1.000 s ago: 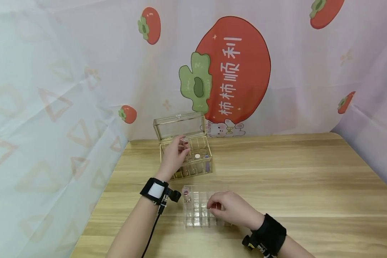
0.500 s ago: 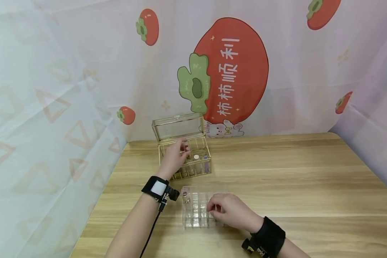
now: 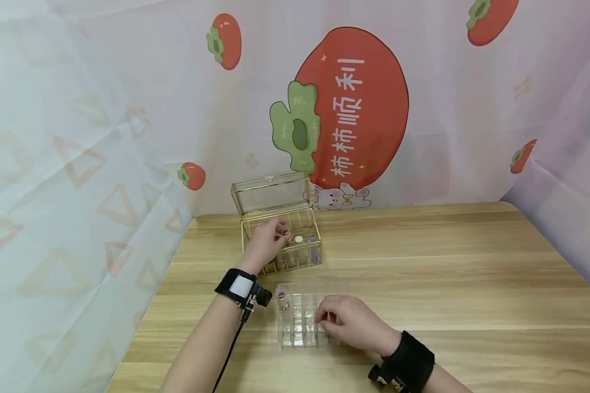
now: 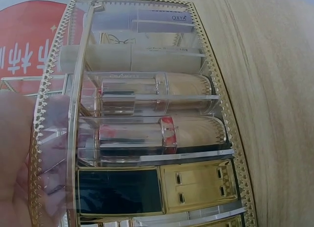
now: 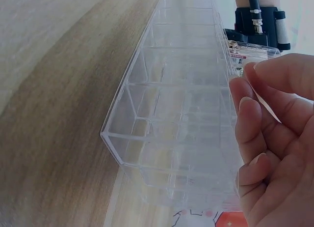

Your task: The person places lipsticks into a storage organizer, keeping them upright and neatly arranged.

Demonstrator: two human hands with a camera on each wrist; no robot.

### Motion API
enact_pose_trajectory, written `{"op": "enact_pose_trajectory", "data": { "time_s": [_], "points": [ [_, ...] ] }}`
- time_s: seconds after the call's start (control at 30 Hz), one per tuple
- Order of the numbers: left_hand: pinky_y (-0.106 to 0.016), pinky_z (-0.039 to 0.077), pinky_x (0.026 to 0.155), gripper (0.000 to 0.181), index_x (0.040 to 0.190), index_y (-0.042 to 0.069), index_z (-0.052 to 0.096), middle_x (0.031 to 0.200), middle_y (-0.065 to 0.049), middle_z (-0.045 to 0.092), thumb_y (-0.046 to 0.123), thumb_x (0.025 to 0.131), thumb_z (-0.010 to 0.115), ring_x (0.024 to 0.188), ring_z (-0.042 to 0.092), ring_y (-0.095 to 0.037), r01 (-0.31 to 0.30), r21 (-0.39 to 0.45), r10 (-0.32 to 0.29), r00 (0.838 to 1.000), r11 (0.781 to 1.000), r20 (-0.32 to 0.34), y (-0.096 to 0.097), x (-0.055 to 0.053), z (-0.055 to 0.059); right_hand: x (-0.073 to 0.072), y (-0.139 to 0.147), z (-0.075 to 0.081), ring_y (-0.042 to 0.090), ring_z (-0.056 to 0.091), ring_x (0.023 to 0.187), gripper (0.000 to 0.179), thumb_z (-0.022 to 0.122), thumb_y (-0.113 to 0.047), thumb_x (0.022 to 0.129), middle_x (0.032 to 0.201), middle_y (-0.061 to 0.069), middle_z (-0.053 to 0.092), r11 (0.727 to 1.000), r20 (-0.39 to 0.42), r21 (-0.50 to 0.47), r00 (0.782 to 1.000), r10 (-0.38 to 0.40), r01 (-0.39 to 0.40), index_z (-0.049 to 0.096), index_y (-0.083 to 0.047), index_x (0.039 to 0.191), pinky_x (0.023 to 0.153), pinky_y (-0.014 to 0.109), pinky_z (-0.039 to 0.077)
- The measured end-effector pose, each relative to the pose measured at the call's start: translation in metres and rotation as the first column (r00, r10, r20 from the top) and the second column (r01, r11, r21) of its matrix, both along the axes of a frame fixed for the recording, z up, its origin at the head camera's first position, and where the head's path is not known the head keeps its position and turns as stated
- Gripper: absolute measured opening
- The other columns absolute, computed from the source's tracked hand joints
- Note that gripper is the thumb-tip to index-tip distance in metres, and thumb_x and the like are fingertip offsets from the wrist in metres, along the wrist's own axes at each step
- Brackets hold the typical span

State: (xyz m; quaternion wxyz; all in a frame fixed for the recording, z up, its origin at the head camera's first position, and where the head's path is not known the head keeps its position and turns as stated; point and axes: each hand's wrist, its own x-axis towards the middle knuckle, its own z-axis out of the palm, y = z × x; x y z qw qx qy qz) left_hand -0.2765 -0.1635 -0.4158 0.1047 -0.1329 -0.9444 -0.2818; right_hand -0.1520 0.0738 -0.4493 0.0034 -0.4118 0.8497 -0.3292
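Observation:
My left hand [image 3: 264,241] reaches into the gold-edged glass box [image 3: 320,252], its lid standing up at the back. Between thumb and fingers it pinches a clear lipstick [image 3: 286,231] with a red part, largely hidden by the fingers. Through the box wall in the left wrist view lie a red-banded lipstick [image 4: 168,133], a black-and-gold one [image 4: 120,191], a white tube [image 4: 98,57] and a purple tube [image 4: 164,21]. My right hand [image 3: 354,322], fingers loosely curled and holding nothing, rests at the clear compartment organizer [image 3: 299,322]. One lipstick [image 3: 282,300] stands in the organizer's far left corner.
Both containers stand on a wood-grain table [image 3: 447,273], the glass box behind the organizer. A printed cloth [image 3: 452,164] hangs along the back, with another at the left side. A black cable [image 3: 228,355] runs down from the left wrist strap.
My left hand has lowered slightly into the glass box with the pinched lipstick. The right hand has stayed in place at the organizer.

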Motion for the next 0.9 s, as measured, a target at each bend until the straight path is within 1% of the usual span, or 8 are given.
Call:
{"op": "enact_pose_trajectory", "data": {
  "time_s": [0.17,0.3,0.43,0.57,0.67,0.73,0.8,0.9],
  "points": [
    [-0.033,0.06,0.068,0.03,0.117,0.001,0.06,0.097,-0.011,0.07,0.013,0.089,0.066,0.079,0.066,-0.017,0.03,0.027,-0.031,0.999,0.999,0.016,-0.002,0.001,-0.002,0.002,-0.001,0.0,0.001,0.051,0.069,0.01,0.063,-0.007,0.084,0.08,-0.011,0.063,1.0,0.011,0.003,1.0,0.003,-0.003,0.07,-0.015,0.088,0.061,0.019,0.05],
    [-0.032,0.06,0.07,0.022,0.109,0.002,0.062,0.095,-0.008,0.068,0.011,0.089,0.066,0.081,0.064,-0.016,0.04,0.017,-0.04,0.999,0.999,-0.005,-0.003,0.002,-0.002,0.002,-0.002,0.0,0.001,0.051,0.069,0.009,0.064,-0.009,0.085,0.079,-0.012,0.062,1.0,0.004,0.007,1.0,-0.001,0.001,0.069,-0.016,0.087,0.061,0.019,0.05],
    [-0.032,0.06,0.07,0.016,0.103,0.004,0.065,0.095,-0.008,0.068,0.012,0.089,0.066,0.08,0.065,-0.016,0.044,-0.016,-0.044,0.999,0.999,0.003,-0.003,0.001,0.001,0.002,-0.004,0.002,0.0,0.052,0.068,0.006,0.065,-0.014,0.086,0.077,-0.012,0.061,1.0,0.013,0.025,1.0,-0.013,0.012,0.07,-0.016,0.088,0.06,0.019,0.05],
    [-0.035,0.06,0.069,0.022,0.108,0.003,0.068,0.102,-0.011,0.071,0.017,0.091,0.064,0.081,0.066,-0.017,0.05,-0.072,-0.049,0.999,0.996,0.019,-0.002,-0.001,0.005,0.001,-0.008,0.01,0.0,0.052,0.067,0.008,0.064,-0.016,0.087,0.076,-0.012,0.062,0.998,0.041,0.039,0.998,-0.048,0.047,0.071,-0.013,0.09,0.059,0.019,0.05],
    [-0.037,0.06,0.072,0.032,0.12,0.002,0.063,0.111,-0.015,0.068,0.019,0.092,0.063,0.085,0.066,-0.021,0.045,-0.063,-0.043,0.999,0.997,0.032,-0.003,0.0,0.008,-0.001,-0.014,0.019,0.002,0.052,0.065,0.013,0.065,-0.018,0.086,0.076,-0.01,0.061,0.998,0.095,0.026,0.994,-0.06,0.058,0.071,-0.01,0.096,0.056,0.019,0.048],
    [-0.039,0.058,0.077,0.039,0.127,0.003,0.057,0.116,-0.017,0.065,0.018,0.092,0.063,0.092,0.064,-0.024,0.034,-0.027,-0.033,0.999,0.999,0.021,-0.005,0.005,0.008,-0.002,-0.02,0.025,0.003,0.05,0.062,0.021,0.067,-0.019,0.085,0.076,-0.008,0.06,0.998,0.129,0.011,0.989,-0.066,0.066,0.07,-0.008,0.103,0.054,0.018,0.046],
    [-0.042,0.056,0.083,0.044,0.133,0.005,0.052,0.12,-0.016,0.063,0.016,0.091,0.063,0.1,0.061,-0.025,0.014,0.028,-0.014,1.0,1.0,-0.006,-0.008,0.013,0.008,-0.004,-0.027,0.031,0.005,0.049,0.061,0.033,0.069,-0.021,0.084,0.08,-0.004,0.06,0.997,0.17,-0.015,0.982,-0.077,0.081,0.066,-0.005,0.113,0.053,0.019,0.045],
    [-0.046,0.052,0.089,0.043,0.132,0.005,0.053,0.12,-0.016,0.063,0.012,0.091,0.062,0.107,0.056,-0.027,-0.006,0.101,0.014,0.997,0.995,-0.078,-0.015,0.029,0.006,-0.006,-0.037,0.036,0.005,0.051,0.063,0.049,0.072,-0.022,0.083,0.091,0.005,0.062,0.994,0.198,-0.028,0.976,-0.095,0.103,0.057,-0.003,0.126,0.056,0.02,0.049]
  ]
}}
